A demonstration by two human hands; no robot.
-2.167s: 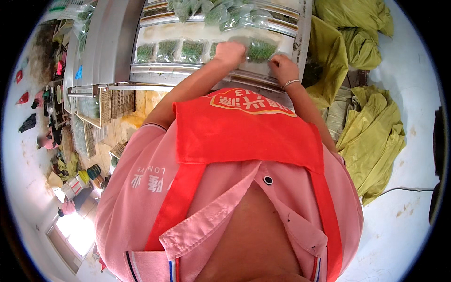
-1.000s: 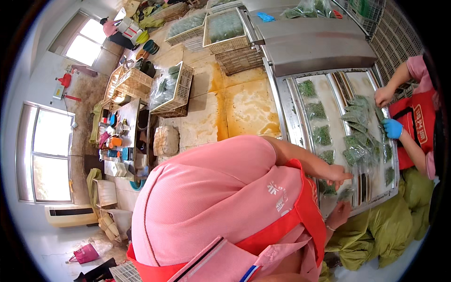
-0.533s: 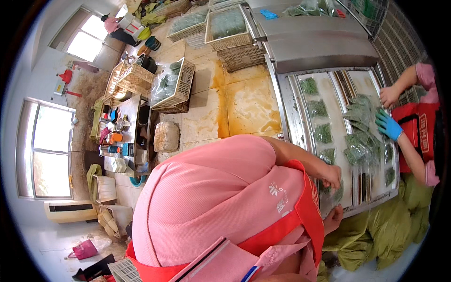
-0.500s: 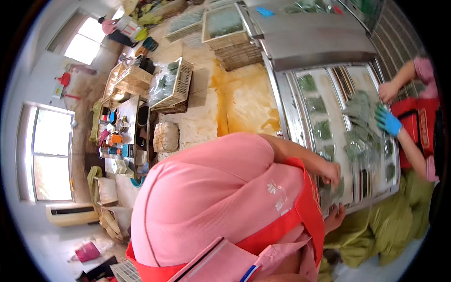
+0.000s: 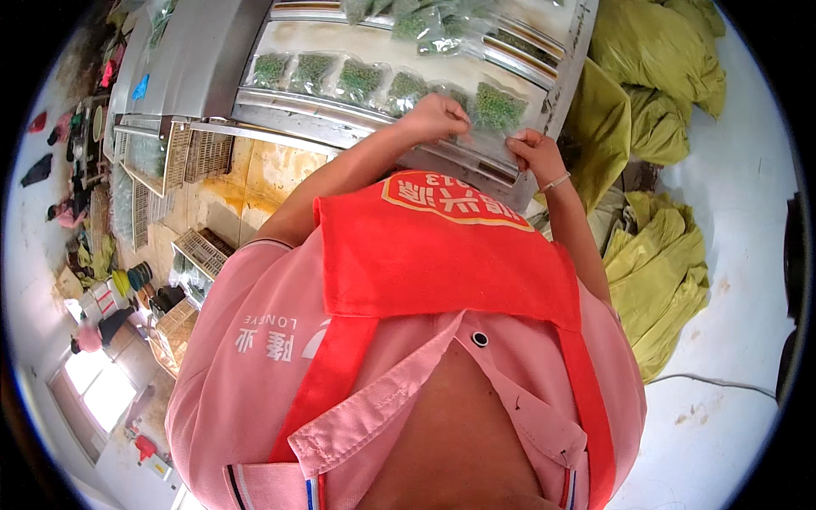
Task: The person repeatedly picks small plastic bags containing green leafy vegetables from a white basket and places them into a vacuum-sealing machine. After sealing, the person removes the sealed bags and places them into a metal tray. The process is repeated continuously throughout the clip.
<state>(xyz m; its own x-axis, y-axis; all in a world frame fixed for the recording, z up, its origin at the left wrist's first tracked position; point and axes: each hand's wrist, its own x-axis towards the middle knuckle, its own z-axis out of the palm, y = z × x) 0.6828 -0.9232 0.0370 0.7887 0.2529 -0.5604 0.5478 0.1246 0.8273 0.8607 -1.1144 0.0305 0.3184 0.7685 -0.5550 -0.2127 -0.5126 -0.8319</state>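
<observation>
On the white conveyor belt lies a clear plastic bag of chopped green pieces, at the right end of a row. My left hand is closed at the near left corner of this bag, fingers curled down. At the near right corner, my right hand pinches the bag's clear edge between thumb and fingers. The bag lies flat, its filling toward the far side and its bare film toward me. Just left of it, another bag is partly hidden behind my left hand.
Several filled bags continue the row leftward. Beyond a metal rail, more bags lie heaped. A steel machine housing stands at the belt's left. Olive sacks lie at right; plastic crates stand on the floor at left.
The head view has swung round, bringing the belt to the top of the picture. The co-worker with a blue glove has left view. Both my hands are still at the bag on the belt's end.
</observation>
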